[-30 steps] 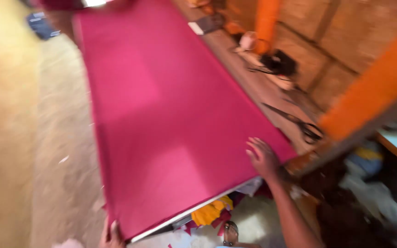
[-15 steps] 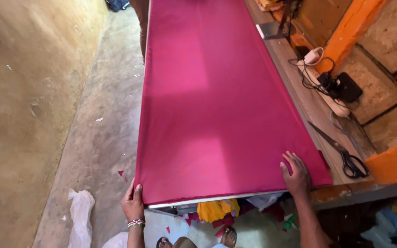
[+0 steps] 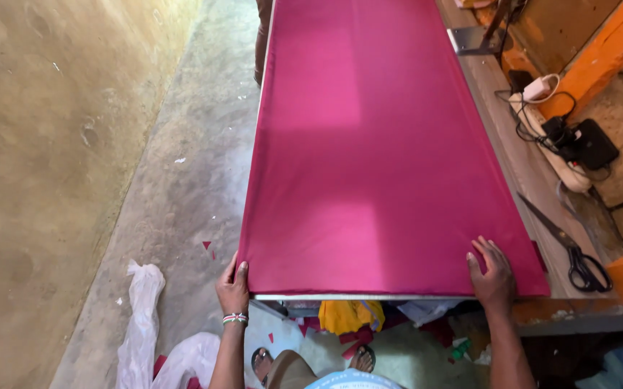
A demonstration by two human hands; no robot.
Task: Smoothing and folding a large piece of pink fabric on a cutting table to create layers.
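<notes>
A long sheet of magenta cloth (image 3: 376,158) lies flat along a narrow table (image 3: 513,166), running from 6 o'clock up to 12 o'clock; the left hand (image 3: 234,287) grips its near corner at 7 o'clock, thumb on top, while the right hand (image 3: 491,274) rests open and flat on the near corner at 5 o'clock. Black-handled scissors (image 3: 567,245) lie on the bare tabletop at 4 o'clock, just beside the cloth; a power strip with a tangle of black cables (image 3: 563,144) sits at 2 o'clock.

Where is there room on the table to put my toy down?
A bare wooden strip runs between the pink cloth and the wall. It is free between the cables and the scissors. The cloth covers the rest; both hands hold its near edge.
</notes>
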